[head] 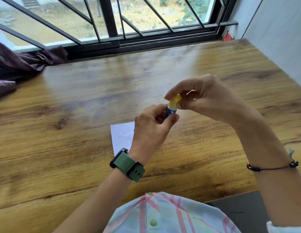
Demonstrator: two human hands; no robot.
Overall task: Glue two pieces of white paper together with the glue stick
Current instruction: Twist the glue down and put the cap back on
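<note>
we hold the glue stick (171, 109) above the wooden table (79, 101), just beyond the far right corner of the white paper (122, 137). our left hand (152, 130) is wrapped closed around the blue barrel; the fingertips of our right hand (203, 98) pinch the yellow cap (175, 100) from above. step in hand, as we judge it: working the cap, most likely taking it off before gluing.

to do it well: keep the barrel steady in the left hand, grip the cap only, and pull straight along the stick's axis with a slight twist, so it neither jerks free nor drops onto the sheet.

the stick is short, tilted with the cap toward the far right, blue body with a white printed label, cap seated against the barrel. only one sheet shows, lying flat near us and partly hidden by the left hand and the watch (128, 164); we cannot tell whether a second piece lies beneath it.
</note>
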